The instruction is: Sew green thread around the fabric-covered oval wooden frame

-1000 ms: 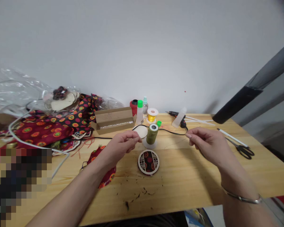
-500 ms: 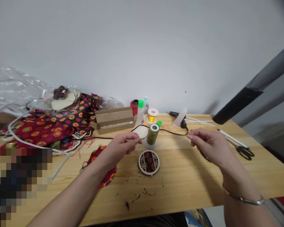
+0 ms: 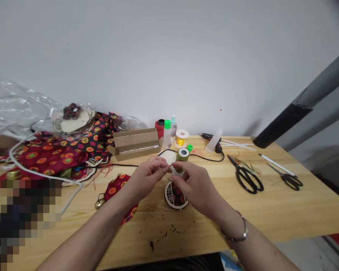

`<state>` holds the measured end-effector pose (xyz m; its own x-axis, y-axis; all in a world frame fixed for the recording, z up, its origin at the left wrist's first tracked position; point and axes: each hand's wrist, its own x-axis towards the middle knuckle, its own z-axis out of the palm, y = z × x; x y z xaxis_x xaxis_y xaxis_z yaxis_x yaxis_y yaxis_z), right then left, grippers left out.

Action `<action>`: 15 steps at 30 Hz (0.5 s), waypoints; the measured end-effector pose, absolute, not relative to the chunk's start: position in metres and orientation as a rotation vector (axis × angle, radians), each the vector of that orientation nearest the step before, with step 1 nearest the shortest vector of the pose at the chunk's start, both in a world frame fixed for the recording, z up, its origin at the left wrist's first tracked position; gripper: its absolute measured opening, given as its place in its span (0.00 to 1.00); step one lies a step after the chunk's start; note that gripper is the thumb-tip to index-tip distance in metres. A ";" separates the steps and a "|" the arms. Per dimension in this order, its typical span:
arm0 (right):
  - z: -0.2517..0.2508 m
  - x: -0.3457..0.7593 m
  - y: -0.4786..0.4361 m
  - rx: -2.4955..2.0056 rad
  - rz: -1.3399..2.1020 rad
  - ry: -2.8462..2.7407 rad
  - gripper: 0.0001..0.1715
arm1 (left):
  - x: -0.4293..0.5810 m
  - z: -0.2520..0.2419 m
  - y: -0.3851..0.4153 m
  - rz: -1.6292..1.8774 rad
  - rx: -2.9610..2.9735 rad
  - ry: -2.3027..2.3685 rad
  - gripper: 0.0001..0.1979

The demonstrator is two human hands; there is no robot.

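My left hand (image 3: 149, 175) and my right hand (image 3: 193, 184) meet fingertip to fingertip just above the table, both pinched closed on a thin thread that is barely visible. Right behind them stands an olive green thread spool (image 3: 182, 155) on a white base. Under my right hand lies a round white lattice disc with red patterned fabric (image 3: 173, 197), partly covered by the hand. A red patterned fabric pouch with a small bell (image 3: 115, 188) lies under my left wrist.
Black scissors (image 3: 247, 177) lie right of my hands, a second pair (image 3: 288, 178) further right. Behind are a cardboard box (image 3: 135, 143), glue bottles (image 3: 167, 133), yellow spool (image 3: 182, 137), glue gun (image 3: 213, 141) with black cable, patterned fabric (image 3: 53, 154) and plastic bags (image 3: 14, 109) on the left.
My right hand moved left from about the table's right-middle to meet my left hand at the spool. A pair of black scissors now shows on the table where that hand was.
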<state>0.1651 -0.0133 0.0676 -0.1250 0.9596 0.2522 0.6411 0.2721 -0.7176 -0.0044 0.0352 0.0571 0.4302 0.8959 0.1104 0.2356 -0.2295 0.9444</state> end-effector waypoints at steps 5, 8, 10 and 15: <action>0.062 0.155 -0.011 -1.458 0.821 -1.690 0.12 | -0.005 0.056 0.035 0.853 1.755 0.938 0.10; 0.057 0.156 -0.008 -1.453 0.997 -1.620 0.09 | -0.006 0.055 0.035 0.849 1.752 0.930 0.09; 0.055 0.158 -0.005 -1.479 1.094 -1.590 0.10 | -0.006 0.054 0.034 0.839 1.742 0.926 0.09; 0.060 0.164 -0.003 -1.499 1.291 -1.503 0.16 | -0.004 0.053 0.032 0.771 1.669 0.934 0.10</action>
